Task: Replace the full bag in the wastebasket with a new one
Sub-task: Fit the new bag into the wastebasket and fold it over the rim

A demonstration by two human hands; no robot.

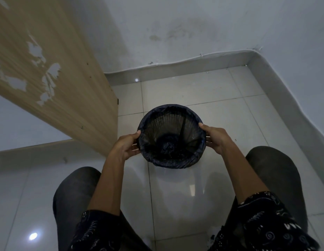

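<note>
Crouched over the wastebasket (174,122), both hands on it. It sits in front of me, between my knees and the corner of the room, above the white tiled floor (193,98). Its base is hidden, so I cannot tell whether it rests on the tiles or is lifted.

Black bag (168,163) lines the basket. Its top edge is folded outward over the rim all the way round, wrinkled on the near side. The film is thin and the basket's mesh shows through on the far wall. The bag's bottom lies bunched in a dark clump at the base.

Left hand (126,146): grips the left side of the rim, thumb up on the bag-covered edge, fingers (135,148) curled round the outside below it.

Right hand (216,138): same grip on the right side of the rim, thumb tip on the top edge, fingers curled against the outer wall.

Surroundings: wooden panel (67,69) stands to the left, its veneer peeled off in pale patches. White wall (193,24) behind is stained. A baseboard (175,69) runs round the corner. My left knee (76,187) and right knee (271,165) are in dark trousers, my sleeves (262,205) dark and patterned.
</note>
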